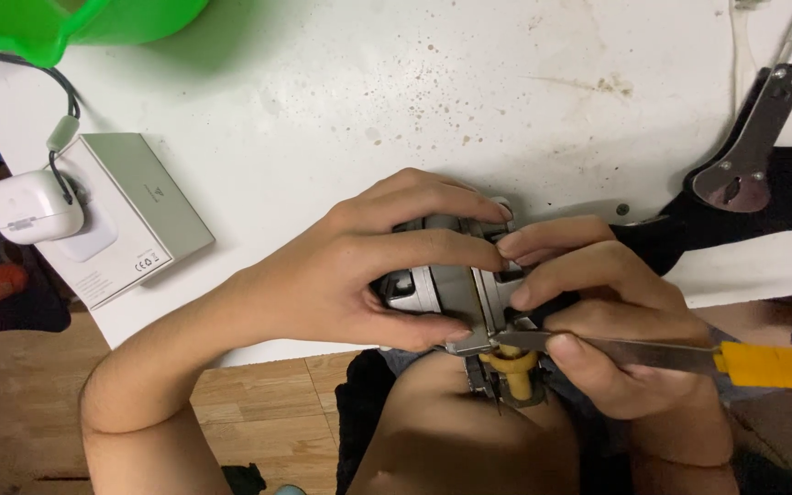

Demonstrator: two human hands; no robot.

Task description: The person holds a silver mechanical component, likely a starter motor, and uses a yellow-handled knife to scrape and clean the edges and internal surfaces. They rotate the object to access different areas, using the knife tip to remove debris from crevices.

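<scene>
My left hand [350, 270] wraps around a small silver metal motor-like part [446, 289] held at the near edge of the white table [433, 101]. A yellowish plastic piece [517, 371] sticks out of the part's near end, over my lap. My right hand [598, 312] steadies the part from the right and grips a thin flat metal blade with a yellow handle [772, 365]. The blade's tip [506, 339] rests against the part's lower edge, beside my left thumb. Much of the part is hidden under my fingers.
A grey flat box [139, 206] lies at the table's left with a small white case [34, 206] on a cord. A green plastic container [75, 23] sits at the far left corner. A black-and-metal clamp arm [749, 151] stands at the right. Wooden floor shows below.
</scene>
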